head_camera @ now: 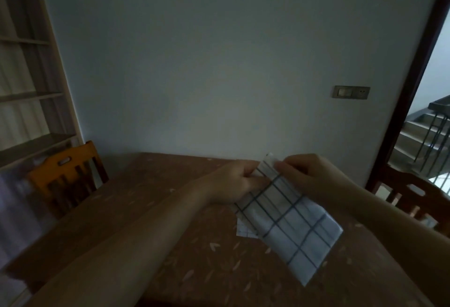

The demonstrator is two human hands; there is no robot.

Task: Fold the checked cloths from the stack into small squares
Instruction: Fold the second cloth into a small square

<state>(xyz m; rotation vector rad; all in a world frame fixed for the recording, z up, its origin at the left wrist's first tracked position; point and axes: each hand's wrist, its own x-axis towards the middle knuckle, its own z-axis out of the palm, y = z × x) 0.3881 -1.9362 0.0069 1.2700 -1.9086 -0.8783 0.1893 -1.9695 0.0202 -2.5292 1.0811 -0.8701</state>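
A white cloth with dark blue checks [289, 224] hangs in the air above the table, folded into a long strip that slants down to the right. My left hand [239, 182] grips its upper left edge. My right hand [309, 175] pinches the top end between thumb and fingers. A small white checked piece [244, 230] shows on the table just under the strip's left side, mostly hidden by it. No stack of cloths is in view.
The table [170, 209] has a brown leaf-patterned cover and stands against a pale wall. An orange wooden chair [65, 175] is at its left, another chair [414, 199] at the right. Shelves stand at far left; a doorway with stairs opens at right.
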